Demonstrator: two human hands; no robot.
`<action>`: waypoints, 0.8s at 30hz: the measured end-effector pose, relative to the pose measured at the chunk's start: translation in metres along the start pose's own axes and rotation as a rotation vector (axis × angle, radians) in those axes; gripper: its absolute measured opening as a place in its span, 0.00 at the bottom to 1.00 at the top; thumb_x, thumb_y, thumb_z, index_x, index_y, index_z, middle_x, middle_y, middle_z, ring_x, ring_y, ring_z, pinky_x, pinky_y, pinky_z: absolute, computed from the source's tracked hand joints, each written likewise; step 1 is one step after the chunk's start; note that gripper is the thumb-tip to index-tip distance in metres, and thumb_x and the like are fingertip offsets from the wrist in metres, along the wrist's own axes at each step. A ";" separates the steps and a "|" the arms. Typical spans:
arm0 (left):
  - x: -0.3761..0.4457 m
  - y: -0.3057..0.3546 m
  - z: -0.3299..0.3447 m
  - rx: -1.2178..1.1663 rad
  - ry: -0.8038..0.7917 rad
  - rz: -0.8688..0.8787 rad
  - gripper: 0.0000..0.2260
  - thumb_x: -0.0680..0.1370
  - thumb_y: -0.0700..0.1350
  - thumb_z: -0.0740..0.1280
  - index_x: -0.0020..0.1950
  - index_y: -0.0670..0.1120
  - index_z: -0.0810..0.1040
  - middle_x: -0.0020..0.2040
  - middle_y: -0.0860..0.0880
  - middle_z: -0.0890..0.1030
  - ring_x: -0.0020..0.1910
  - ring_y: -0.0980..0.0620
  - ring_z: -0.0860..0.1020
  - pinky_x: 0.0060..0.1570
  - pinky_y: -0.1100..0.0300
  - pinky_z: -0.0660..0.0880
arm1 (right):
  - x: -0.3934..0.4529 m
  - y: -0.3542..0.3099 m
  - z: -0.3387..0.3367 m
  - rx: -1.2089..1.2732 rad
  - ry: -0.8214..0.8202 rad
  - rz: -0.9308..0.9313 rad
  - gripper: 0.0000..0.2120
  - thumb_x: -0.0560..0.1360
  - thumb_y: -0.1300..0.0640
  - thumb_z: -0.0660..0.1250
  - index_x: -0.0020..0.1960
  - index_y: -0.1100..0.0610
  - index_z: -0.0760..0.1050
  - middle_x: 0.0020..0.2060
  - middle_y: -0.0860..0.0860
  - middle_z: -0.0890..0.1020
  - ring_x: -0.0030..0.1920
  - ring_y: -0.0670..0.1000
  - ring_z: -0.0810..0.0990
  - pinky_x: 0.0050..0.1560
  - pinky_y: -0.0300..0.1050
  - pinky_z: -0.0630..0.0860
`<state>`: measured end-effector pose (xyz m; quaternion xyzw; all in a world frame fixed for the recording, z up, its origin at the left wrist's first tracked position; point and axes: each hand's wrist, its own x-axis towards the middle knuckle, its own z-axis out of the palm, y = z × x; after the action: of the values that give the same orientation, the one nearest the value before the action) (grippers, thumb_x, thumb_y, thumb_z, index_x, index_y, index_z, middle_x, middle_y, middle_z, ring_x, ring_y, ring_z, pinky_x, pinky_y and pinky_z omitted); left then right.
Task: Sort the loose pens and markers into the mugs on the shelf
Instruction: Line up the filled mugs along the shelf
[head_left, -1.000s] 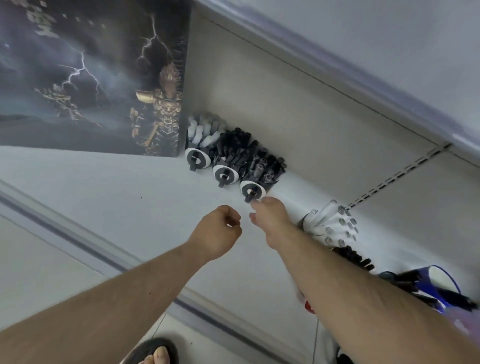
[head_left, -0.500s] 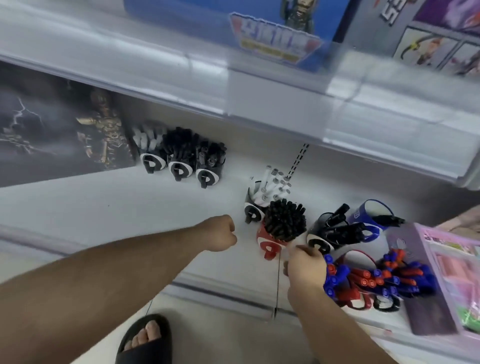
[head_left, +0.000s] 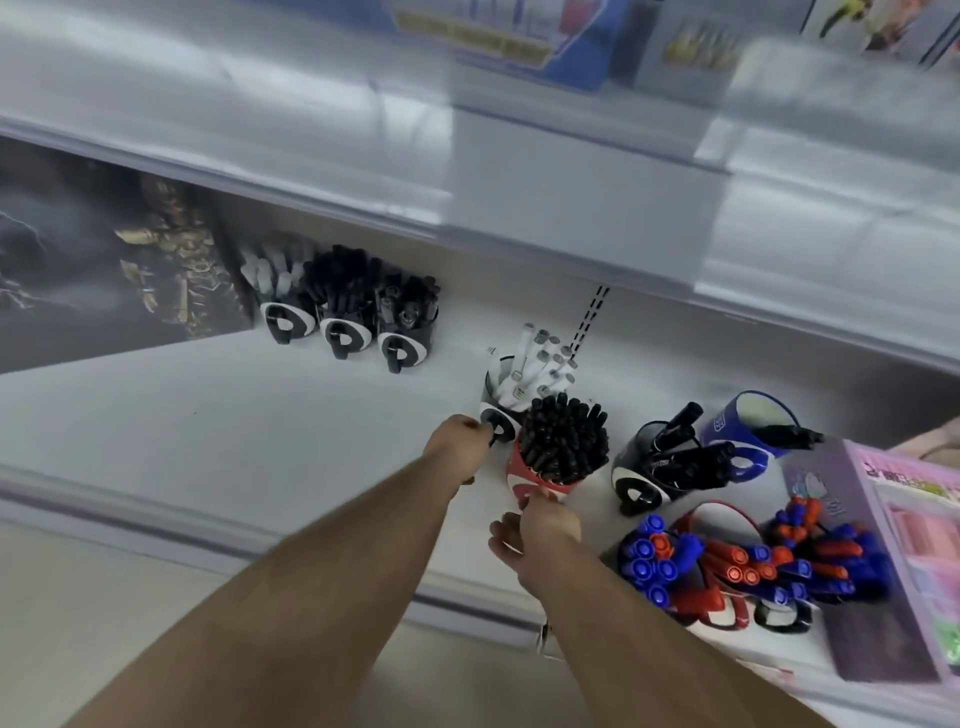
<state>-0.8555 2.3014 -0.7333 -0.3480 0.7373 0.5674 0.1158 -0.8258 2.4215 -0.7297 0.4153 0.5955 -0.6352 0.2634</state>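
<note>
The left hand (head_left: 457, 441) is curled, its fingers at the handle of the black mug (head_left: 501, 415) of white markers; whether it truly grips is unclear. The right hand (head_left: 540, 525) holds the base of the red mug (head_left: 535, 480), packed with black pens, just beyond it on the shelf (head_left: 208, 441). Every label and sign is too blurred to read.

The left hand (head_left: 460, 449) is covering part of the black-and-white mug's handle (head_left: 497, 428), its grip unclear; the right hand (head_left: 543, 522) is hiding the red mug's (head_left: 524, 475) base. The pink box (head_left: 914, 540) is running off the right edge, and the upper shelf's signs (head_left: 498, 41) are blurring
</note>
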 end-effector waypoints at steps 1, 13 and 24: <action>0.005 0.002 0.005 -0.046 -0.033 -0.043 0.11 0.79 0.51 0.61 0.55 0.46 0.77 0.50 0.45 0.77 0.45 0.43 0.78 0.49 0.51 0.80 | 0.002 -0.001 -0.001 -0.007 0.012 -0.013 0.15 0.82 0.60 0.54 0.56 0.59 0.79 0.37 0.57 0.75 0.32 0.56 0.76 0.38 0.47 0.76; 0.055 -0.007 0.014 -0.490 0.093 -0.100 0.08 0.76 0.45 0.68 0.38 0.46 0.79 0.37 0.46 0.77 0.40 0.46 0.77 0.56 0.49 0.77 | 0.024 -0.011 -0.016 -0.267 0.024 -0.119 0.16 0.81 0.64 0.50 0.55 0.61 0.76 0.31 0.55 0.73 0.28 0.53 0.73 0.32 0.43 0.68; 0.100 0.014 -0.014 -0.672 0.187 -0.164 0.10 0.76 0.46 0.70 0.36 0.48 0.73 0.35 0.49 0.74 0.38 0.48 0.75 0.57 0.51 0.76 | 0.042 -0.029 -0.011 -0.380 -0.059 -0.118 0.18 0.78 0.63 0.51 0.53 0.59 0.80 0.30 0.52 0.74 0.26 0.51 0.72 0.32 0.41 0.72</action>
<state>-0.9347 2.2523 -0.7748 -0.4749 0.4867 0.7327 -0.0278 -0.8692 2.4432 -0.7485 0.3035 0.7201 -0.5377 0.3166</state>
